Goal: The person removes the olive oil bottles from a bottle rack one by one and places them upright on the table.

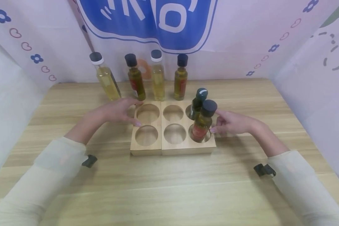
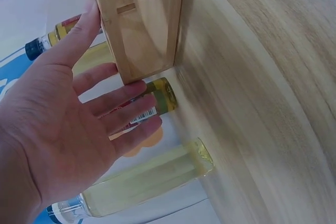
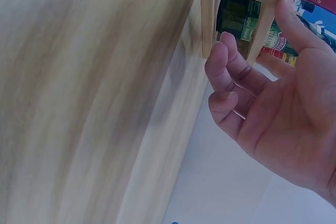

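A light wooden bottle rack [image 1: 186, 151] with round holes sits mid-table, a seam running between its left and right parts. My left hand [image 1: 117, 111] touches its left end, thumb along the top edge and the other fingers nearly straight toward the back corner. At the right end, my right hand [image 1: 234, 122] rests its thumb [image 3: 289, 17] on the rack's edge, its other fingers loosely bent. A red-labelled olive oil bottle [image 1: 203, 122] with a black cap stands in the front right hole. Behind it is a dark green bottle [image 1: 197, 106] in the back right hole.
Along the back stand two pale oil bottles [image 1: 108, 81] [image 1: 158, 80] with black-and-white caps and two darker, red-labelled bottles [image 1: 137, 82] [image 1: 180, 81]. A printed cloth [image 1: 234, 40] hangs behind the wooden table [image 1: 158, 188].
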